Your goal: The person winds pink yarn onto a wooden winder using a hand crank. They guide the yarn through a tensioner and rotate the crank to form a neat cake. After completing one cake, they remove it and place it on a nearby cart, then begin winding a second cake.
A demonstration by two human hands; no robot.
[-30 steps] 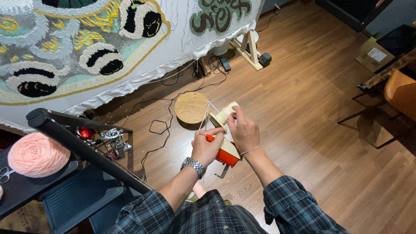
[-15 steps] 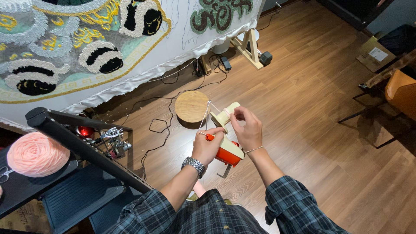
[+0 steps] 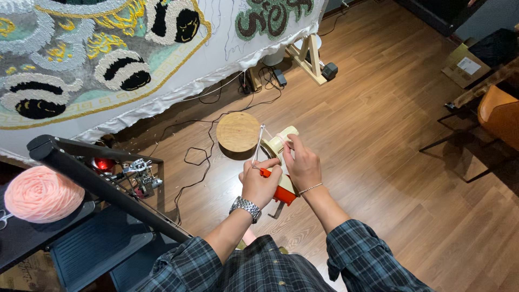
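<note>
Head view. The left hand (image 3: 259,183) closes its fingers around the orange handle of a yarn winder (image 3: 282,162), held above the wooden floor (image 3: 389,162). The right hand (image 3: 303,162) pinches white yarn (image 3: 258,143) at the cream spool, just beside a round wooden stool (image 3: 238,131).

An orange-and-cream yarn winder (image 3: 281,178) sits upright between the two sets of fingers (image 3: 268,165). Its cream spool (image 3: 280,141) tilts just beyond the fingertips, and a thin pale strand (image 3: 258,146) runs taut upward from the fingers.
</note>
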